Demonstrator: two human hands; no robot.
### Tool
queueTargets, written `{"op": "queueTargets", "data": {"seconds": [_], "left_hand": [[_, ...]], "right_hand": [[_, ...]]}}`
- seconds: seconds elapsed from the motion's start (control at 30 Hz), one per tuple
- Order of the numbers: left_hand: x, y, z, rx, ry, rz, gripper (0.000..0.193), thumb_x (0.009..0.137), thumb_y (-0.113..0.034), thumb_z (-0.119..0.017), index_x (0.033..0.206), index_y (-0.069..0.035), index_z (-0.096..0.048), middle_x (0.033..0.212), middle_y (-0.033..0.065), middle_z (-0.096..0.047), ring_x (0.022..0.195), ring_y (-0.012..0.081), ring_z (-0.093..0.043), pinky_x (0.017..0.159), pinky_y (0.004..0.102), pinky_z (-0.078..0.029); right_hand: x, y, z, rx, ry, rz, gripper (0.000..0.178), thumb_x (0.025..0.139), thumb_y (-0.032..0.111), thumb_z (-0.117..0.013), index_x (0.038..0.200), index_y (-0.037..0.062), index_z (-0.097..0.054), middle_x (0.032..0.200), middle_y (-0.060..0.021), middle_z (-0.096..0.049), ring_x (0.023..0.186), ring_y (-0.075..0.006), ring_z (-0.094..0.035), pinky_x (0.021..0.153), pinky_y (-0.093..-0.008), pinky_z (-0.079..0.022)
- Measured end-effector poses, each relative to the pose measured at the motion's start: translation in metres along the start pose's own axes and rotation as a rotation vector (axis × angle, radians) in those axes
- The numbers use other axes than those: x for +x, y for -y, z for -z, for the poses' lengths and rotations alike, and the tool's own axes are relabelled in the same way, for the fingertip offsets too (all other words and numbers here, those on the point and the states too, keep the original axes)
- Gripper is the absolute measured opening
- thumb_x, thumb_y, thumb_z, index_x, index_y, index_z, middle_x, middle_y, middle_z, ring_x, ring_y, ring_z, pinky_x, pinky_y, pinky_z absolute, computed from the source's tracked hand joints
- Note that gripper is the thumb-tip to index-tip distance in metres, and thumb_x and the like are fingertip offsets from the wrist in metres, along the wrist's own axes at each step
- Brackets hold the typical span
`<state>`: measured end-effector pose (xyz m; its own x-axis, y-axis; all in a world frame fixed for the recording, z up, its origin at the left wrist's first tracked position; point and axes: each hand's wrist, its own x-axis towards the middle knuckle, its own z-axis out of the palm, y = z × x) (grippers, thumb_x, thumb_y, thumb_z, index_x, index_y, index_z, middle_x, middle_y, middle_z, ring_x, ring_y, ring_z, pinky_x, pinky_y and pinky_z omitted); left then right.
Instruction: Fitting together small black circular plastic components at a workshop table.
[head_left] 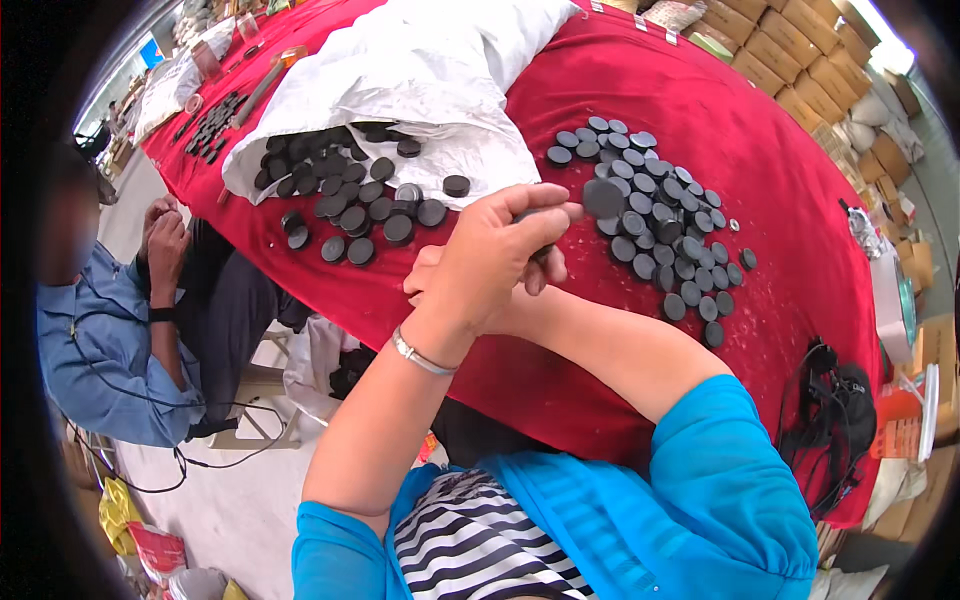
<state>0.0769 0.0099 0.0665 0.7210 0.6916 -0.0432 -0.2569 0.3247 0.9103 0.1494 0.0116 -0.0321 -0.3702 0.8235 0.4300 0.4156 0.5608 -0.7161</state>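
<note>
My left hand (505,238), with a silver bracelet at its wrist, reaches across to the right over my other forearm. Its fingers are closed round dark pieces that look like round black caps (541,214). One black cap (603,198) shows just off the fingertips, larger than those behind it and apparently in the air. Below it spreads a loose pile of black caps (690,270) on the red cloth. Crossing underneath, my right hand (424,272) is mostly hidden by the left wrist; its visible fingers are curled, and what they hold is out of sight.
A white sack (400,75) lies with its mouth toward me, black caps (350,190) spilling out. The red-covered table (800,290) curves around. At left sits another person in a blue shirt (120,360). A black bag (840,410) lies at right; cartons (800,50) stand behind.
</note>
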Motion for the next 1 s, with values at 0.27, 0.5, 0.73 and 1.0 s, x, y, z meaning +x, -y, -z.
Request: {"op": "queueTargets", "data": {"seconds": [0.27,0.5,0.73,1.0], "left_hand": [[-0.066,0.005,0.080,0.094,-0.356,-0.136,0.019,0.089,-0.010,-0.055,0.104,0.002,-0.059,0.091,0.0110,-0.067,0.053,0.0067,-0.053,0.043,0.0173,-0.036],[-0.153,0.070,0.225,1.201,-0.665,0.022,0.030,0.084,-0.015,-0.060,0.108,0.003,-0.059,0.094,0.0127,-0.066,0.067,0.0181,-0.062,0.061,0.0280,-0.049],[-0.121,0.025,0.175,1.119,-0.778,-0.215,0.024,0.080,-0.013,-0.063,0.099,0.002,-0.062,0.090,0.0170,-0.065,0.080,0.0245,-0.064,0.069,0.0320,-0.050],[-0.012,0.016,0.127,1.383,-0.454,-0.501,0.030,0.075,-0.007,-0.064,0.103,0.000,-0.055,0.093,0.0181,-0.055,0.077,0.0357,-0.059,0.065,0.0413,-0.049]], "right_hand": [[-0.001,0.005,0.016,-0.233,0.010,0.039,0.011,0.084,0.014,-0.057,0.087,0.0053,-0.063,0.085,-0.0124,-0.061,0.081,-0.0293,-0.061,0.071,-0.0387,-0.048],[0.011,-0.001,0.024,-0.169,-0.178,0.115,0.012,0.083,0.012,-0.060,0.090,0.0030,-0.064,0.083,-0.0134,-0.061,0.079,-0.0300,-0.060,0.072,-0.0370,-0.049],[0.034,-0.016,0.048,-0.432,-0.238,-0.120,0.027,0.081,0.012,-0.061,0.106,0.0029,-0.060,0.098,-0.0170,-0.060,0.089,-0.0338,-0.060,0.078,-0.0396,-0.048],[0.064,-0.015,0.038,-0.567,0.078,-0.290,0.037,0.075,0.012,-0.065,0.110,0.0080,-0.055,0.106,-0.0189,-0.057,0.095,-0.0378,-0.058,0.081,-0.0433,-0.047]]}}
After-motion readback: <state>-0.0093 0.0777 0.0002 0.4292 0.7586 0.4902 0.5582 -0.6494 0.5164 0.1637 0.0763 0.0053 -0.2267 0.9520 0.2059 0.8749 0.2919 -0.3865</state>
